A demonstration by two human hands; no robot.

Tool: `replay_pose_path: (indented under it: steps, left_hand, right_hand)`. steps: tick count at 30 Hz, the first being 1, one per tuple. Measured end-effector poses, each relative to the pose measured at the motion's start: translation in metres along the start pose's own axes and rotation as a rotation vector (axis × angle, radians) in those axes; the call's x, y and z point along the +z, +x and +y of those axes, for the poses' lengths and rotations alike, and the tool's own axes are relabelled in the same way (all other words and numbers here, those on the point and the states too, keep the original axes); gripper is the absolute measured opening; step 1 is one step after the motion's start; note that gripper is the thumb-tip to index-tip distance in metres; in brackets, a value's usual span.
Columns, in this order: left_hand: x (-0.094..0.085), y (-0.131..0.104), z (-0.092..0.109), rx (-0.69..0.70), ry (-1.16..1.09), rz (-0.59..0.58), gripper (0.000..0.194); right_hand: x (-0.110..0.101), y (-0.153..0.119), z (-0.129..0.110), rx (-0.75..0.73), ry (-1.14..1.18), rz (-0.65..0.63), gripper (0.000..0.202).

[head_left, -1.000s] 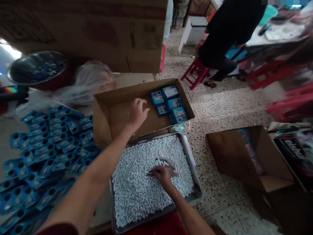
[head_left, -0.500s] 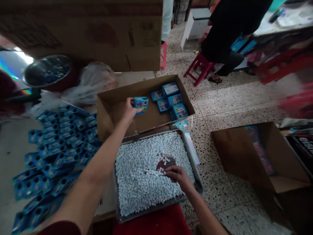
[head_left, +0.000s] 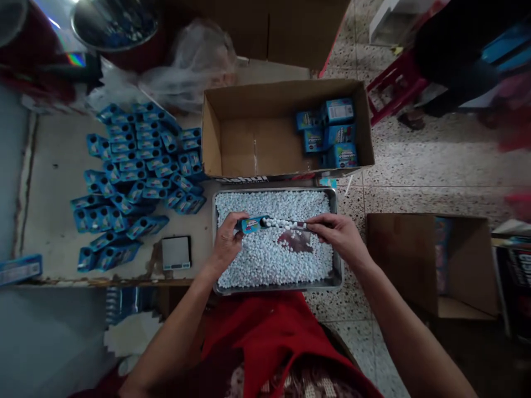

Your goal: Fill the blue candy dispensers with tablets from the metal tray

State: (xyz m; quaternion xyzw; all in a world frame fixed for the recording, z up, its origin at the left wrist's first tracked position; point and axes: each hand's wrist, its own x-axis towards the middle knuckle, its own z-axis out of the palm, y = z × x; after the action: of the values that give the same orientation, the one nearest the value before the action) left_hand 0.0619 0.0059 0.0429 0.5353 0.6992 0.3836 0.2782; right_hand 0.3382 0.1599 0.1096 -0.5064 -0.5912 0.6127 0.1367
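Observation:
My left hand (head_left: 229, 240) grips a small blue box (head_left: 251, 225) lying on its side, its round hole facing right. My right hand (head_left: 338, 235) pinches the handle of a narrow metal scoop (head_left: 299, 225) loaded with small whitish pellets. The scoop's tip is at the hole of the box, with pellets at the opening. Both hands are above a metal tray (head_left: 339, 265) spread with pale blue-white pellets (head_left: 265, 265). A dark reddish patch of tray bottom (head_left: 296, 241) shows among the pellets below the scoop.
Beyond the tray is an open cardboard carton (head_left: 236, 149) with several blue boxes (head_left: 342, 132) at its right end. Many blue boxes with holes (head_left: 136, 171) crowd the table at left, near a small scale (head_left: 176, 252). Another carton (head_left: 400, 260) stands on the floor. A person sits upper right.
My left hand, with a blue box, has come from above the carton to over the tray. My right hand has raised the scoop from the pellets to the box's hole. The view has shifted.

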Motion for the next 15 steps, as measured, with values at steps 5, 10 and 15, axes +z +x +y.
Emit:
replay_pose_path:
  steps: [5,10,15]
  left_hand:
    - [0.028,-0.012,-0.014,-0.049,-0.076,-0.005,0.043]
    - [0.047,-0.021,-0.027,-0.053,-0.119,0.023,0.030]
    - [0.030,-0.040,-0.067,-0.127,-0.144,0.181,0.037]
  right_hand:
    - [0.059,0.013,-0.015,-0.305,-0.567,-0.015,0.013]
    - [0.087,0.005,-0.027,-0.401,-0.901,-0.068,0.019]
    - [-0.001,-0.029,0.049,-0.244,-0.600,0.109,0.021]
